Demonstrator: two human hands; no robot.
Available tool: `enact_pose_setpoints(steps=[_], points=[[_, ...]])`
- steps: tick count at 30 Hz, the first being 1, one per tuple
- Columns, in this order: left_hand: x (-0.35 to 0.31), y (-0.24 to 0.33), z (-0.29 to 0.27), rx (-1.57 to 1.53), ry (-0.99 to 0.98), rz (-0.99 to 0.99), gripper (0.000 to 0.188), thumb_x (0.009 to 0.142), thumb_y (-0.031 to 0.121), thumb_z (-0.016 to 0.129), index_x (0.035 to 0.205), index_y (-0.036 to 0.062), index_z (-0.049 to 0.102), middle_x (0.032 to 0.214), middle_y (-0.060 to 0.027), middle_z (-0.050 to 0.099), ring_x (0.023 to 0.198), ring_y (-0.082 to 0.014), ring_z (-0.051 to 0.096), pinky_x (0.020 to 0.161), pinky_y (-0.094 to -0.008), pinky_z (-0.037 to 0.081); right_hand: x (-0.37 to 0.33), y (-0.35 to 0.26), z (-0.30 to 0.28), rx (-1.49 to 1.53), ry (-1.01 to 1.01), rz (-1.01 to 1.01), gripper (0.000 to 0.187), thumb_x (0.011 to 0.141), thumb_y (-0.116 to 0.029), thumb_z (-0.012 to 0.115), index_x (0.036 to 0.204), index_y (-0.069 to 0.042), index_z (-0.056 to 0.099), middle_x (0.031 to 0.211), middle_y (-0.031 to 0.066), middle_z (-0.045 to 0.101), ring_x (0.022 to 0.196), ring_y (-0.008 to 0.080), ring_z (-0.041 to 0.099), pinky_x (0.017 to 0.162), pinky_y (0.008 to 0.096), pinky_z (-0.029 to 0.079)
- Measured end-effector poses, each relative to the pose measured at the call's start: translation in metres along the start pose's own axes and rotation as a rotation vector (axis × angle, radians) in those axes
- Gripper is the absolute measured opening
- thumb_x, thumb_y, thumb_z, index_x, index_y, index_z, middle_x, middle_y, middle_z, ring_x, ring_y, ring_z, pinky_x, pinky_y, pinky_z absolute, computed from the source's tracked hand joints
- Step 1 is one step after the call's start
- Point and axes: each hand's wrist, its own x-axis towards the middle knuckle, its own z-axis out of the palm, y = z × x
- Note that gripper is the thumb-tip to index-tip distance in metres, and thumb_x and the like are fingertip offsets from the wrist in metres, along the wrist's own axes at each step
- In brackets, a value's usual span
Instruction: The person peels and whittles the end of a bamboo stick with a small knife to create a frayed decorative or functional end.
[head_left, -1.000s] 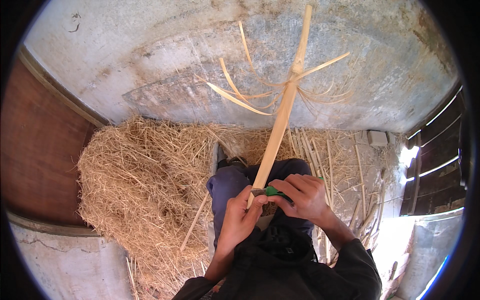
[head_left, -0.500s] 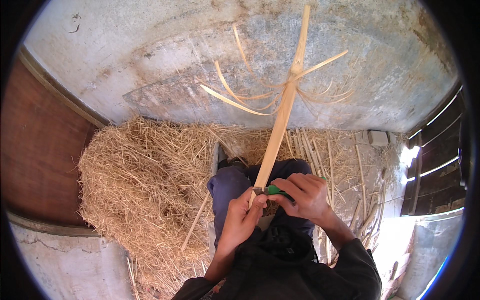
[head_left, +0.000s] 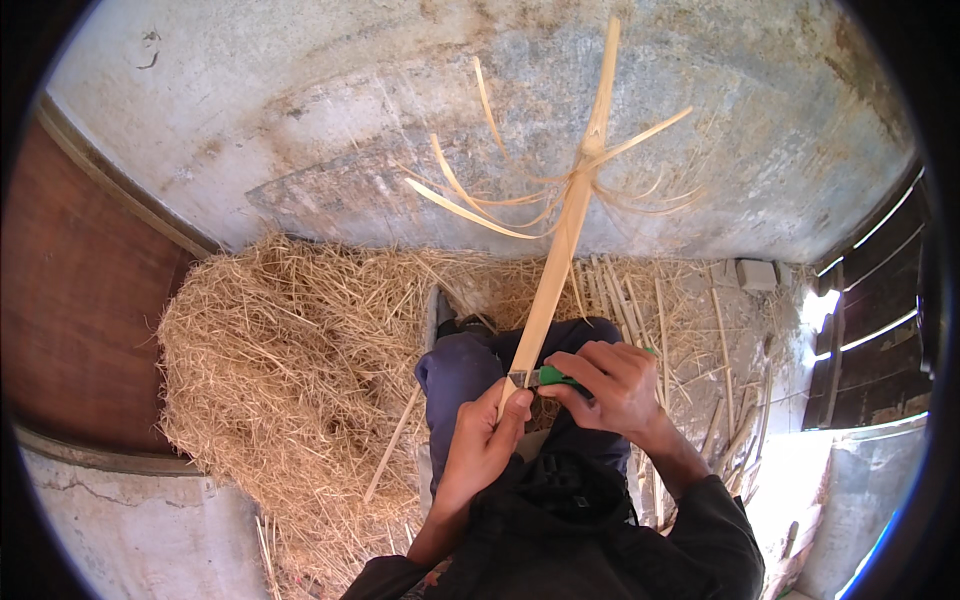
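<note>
A long pale split of bamboo [head_left: 550, 290] slants up and away from my lap, with a node near its far part. Around that node, thin curled shavings [head_left: 462, 208] fan out to both sides, still attached. My left hand [head_left: 482, 440] pinches the near end of the split between thumb and fingers. In my right hand [head_left: 618, 388] is a green-handled utility knife [head_left: 552, 376], fingers wrapped round the handle. Its grey blade lies across the bamboo just beyond my left thumb. The very end of the split is partly hidden by my left fingers.
A big heap of straw-like shavings [head_left: 290, 370] lies to the left of my legs. Loose bamboo strips [head_left: 722, 340] are scattered on the right, near a small grey block [head_left: 756, 275]. A stained concrete wall [head_left: 340, 130] rises ahead, and a brown panel [head_left: 85, 300] stands at far left.
The far end of the bamboo has dipped slightly and its shavings have swayed a little. The knife blade has shifted slightly along the bamboo, away from me. Both grips stay the same.
</note>
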Motion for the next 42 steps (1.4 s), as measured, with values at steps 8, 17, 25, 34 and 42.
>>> enact_pose_setpoints(steps=[8, 17, 25, 34, 42], points=[[-0.005, -0.006, -0.002, 0.000, 0.010, -0.042, 0.036, 0.119, 0.033, 0.055, 0.097, 0.0062, 0.061, 0.062, 0.0053, 0.050, 0.056, -0.0018, 0.043, 0.051, -0.0238, 0.031, 0.003, 0.006, 0.000, 0.011, 0.001, 0.035, 0.028, 0.085, -0.036, 0.091, 0.101, -0.017, 0.078, 0.072, -0.0044, 0.057, 0.057, 0.0151, 0.059, 0.052, 0.0324, 0.046], [-0.008, -0.005, -0.003, 0.009, -0.012, -0.080, 0.038, 0.119, 0.035, 0.056, 0.094, 0.0064, 0.061, 0.064, 0.0053, 0.050, 0.056, -0.0020, 0.043, 0.052, -0.0236, 0.031, 0.004, 0.014, 0.000, 0.018, 0.036, 0.079, 0.029, 0.084, -0.032, 0.092, 0.103, -0.014, 0.080, 0.074, -0.0009, 0.063, 0.059, 0.0193, 0.063, 0.053, 0.0358, 0.048], [-0.030, -0.027, -0.006, 0.029, -0.093, -0.168, 0.036, 0.118, 0.034, 0.058, 0.101, 0.0027, 0.065, 0.069, 0.0034, 0.054, 0.062, -0.0037, 0.049, 0.056, -0.0265, 0.038, 0.013, 0.062, -0.008, 0.018, 0.139, 0.353, 0.027, 0.090, -0.022, 0.089, 0.110, -0.004, 0.084, 0.093, 0.0142, 0.082, 0.075, 0.0285, 0.079, 0.066, 0.0364, 0.060], [-0.034, -0.029, -0.010, 0.091, -0.108, -0.203, 0.035, 0.118, 0.034, 0.059, 0.109, 0.0011, 0.068, 0.070, 0.0003, 0.059, 0.064, -0.0060, 0.055, 0.059, -0.0291, 0.044, 0.014, 0.075, -0.007, -0.018, 0.121, 0.325, 0.023, 0.092, -0.014, 0.085, 0.113, -0.003, 0.084, 0.103, 0.0171, 0.083, 0.090, 0.0330, 0.081, 0.079, 0.0399, 0.063], [-0.035, -0.031, -0.008, 0.051, -0.106, -0.214, 0.035, 0.118, 0.033, 0.058, 0.109, 0.0014, 0.068, 0.069, 0.0011, 0.057, 0.064, -0.0056, 0.053, 0.058, -0.0290, 0.042, 0.012, 0.079, 0.003, 0.007, 0.168, 0.386, 0.017, 0.092, -0.015, 0.084, 0.108, -0.010, 0.086, 0.103, 0.0137, 0.083, 0.083, 0.0321, 0.080, 0.070, 0.0396, 0.060]])
